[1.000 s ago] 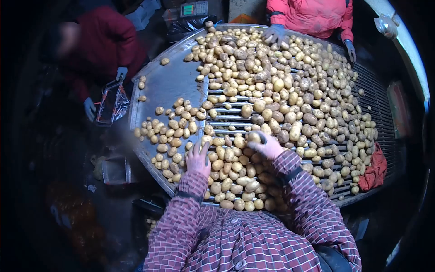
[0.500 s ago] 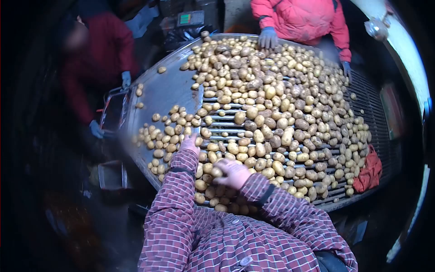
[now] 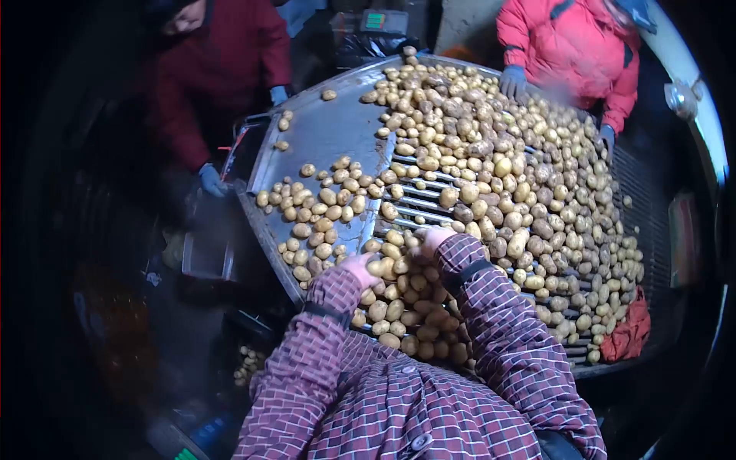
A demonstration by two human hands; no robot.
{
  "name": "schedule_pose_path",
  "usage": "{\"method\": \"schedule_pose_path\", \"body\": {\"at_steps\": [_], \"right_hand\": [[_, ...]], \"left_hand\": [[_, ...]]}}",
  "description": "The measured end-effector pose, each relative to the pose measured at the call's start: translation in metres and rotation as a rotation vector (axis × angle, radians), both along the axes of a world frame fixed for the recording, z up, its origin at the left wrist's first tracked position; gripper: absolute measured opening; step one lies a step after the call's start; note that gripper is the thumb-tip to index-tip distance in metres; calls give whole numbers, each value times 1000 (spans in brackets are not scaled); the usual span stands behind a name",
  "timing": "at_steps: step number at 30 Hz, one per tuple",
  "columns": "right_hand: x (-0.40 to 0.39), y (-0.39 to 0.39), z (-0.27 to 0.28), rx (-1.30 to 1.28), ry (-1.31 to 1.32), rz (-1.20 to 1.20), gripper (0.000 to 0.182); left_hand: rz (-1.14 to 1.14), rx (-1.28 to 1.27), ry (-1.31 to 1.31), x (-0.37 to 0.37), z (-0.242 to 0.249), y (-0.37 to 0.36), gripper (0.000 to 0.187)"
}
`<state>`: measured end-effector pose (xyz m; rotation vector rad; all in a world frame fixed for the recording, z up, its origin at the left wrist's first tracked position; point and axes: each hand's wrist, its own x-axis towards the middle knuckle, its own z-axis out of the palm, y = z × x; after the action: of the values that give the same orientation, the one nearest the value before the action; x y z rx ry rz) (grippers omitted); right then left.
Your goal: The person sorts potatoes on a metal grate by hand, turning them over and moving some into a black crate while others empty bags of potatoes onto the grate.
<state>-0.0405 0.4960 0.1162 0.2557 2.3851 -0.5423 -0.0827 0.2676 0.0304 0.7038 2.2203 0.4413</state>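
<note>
Potatoes (image 3: 502, 166) in several sizes, some pale yellow and some browner with soil, cover a slatted metal table (image 3: 418, 202). Near its front edge, my left hand (image 3: 359, 270) has its fingers closed around a pale potato (image 3: 376, 267). Just to the right, my right hand (image 3: 435, 239) reaches down among the potatoes, its fingertips partly hidden and blurred. Below and between my hands lies a front heap of potatoes (image 3: 414, 307). A smaller group of potatoes (image 3: 318, 222) rests left of my hands on the smooth metal plate (image 3: 326, 138).
Across the table stands a person in a red jacket (image 3: 563, 46), gloved hands on the potatoes. Another person in a dark red top (image 3: 222, 77) holds a frame-like container (image 3: 244, 142) at the left edge. A red cloth (image 3: 629, 333) lies at the right; a pale tray (image 3: 207, 257) is lower left.
My right hand has moved forward, away from my body, to the potatoes beside my left hand. The view has shifted, so the table appears farther right.
</note>
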Motion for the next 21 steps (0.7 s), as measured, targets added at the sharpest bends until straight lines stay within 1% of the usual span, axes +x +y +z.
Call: {"method": "schedule_pose_path", "body": {"at_steps": [1,2,3,4,5,6,7,8,9,10,11,12,13,14,15,16,17,18,19,20,21], "right_hand": [[-1,2,-3,22,7,88,52],[-3,-2,-7,75,42,91,56],[1,0,-8,116,-2,44,59],[6,-7,15,159,-45,-8,62],[13,-5,-1,146,54,42,69],[18,-2,-16,166,65,41,68],[21,-7,-13,187,76,40,66],[19,-5,-15,135,20,15,64],[17,0,-10,-9,-69,-57,63],[12,8,-21,-97,-128,-91,63],[14,8,-18,-6,-35,-68,62],[18,3,-17,78,55,-26,61],[24,11,-38,-53,130,-95,60],[33,5,-25,-278,91,-296,56],[40,17,-45,-528,154,-446,48],[50,25,-52,-653,240,-679,33],[62,10,-29,-894,150,-712,38],[74,-7,-3,-1117,30,-754,44],[83,18,-46,-1226,61,-797,47],[86,-18,-6,-1190,85,-689,49],[78,-33,-7,-1200,76,-501,52]], "left_hand": [[23,21,-48,-3,15,2,69],[44,42,-95,-4,31,3,70],[153,41,-3,7,9,1,74],[133,57,24,17,9,-3,74],[84,97,52,22,9,-3,73],[157,144,43,32,9,-5,71],[228,194,35,41,11,-7,69],[357,161,-19,42,3,-4,65],[361,206,-57,35,-13,-5,63],[368,259,-94,29,-28,-5,61],[386,406,-275,25,-35,-9,66],[425,482,-276,27,-42,-12,64],[543,600,-320,34,-39,-19,64],[665,719,-358,44,-36,-27,64],[807,825,-382,53,-36,-41,64],[942,963,-425,67,-32,-57,65],[934,1093,-462,76,-24,-84,58],[1009,1141,-481,86,-55,-108,51],[1083,1191,-497,95,-86,-132,45],[1220,1267,-578,114,-8,-159,38],[1373,1262,-659,125,-18,-187,36]]}}
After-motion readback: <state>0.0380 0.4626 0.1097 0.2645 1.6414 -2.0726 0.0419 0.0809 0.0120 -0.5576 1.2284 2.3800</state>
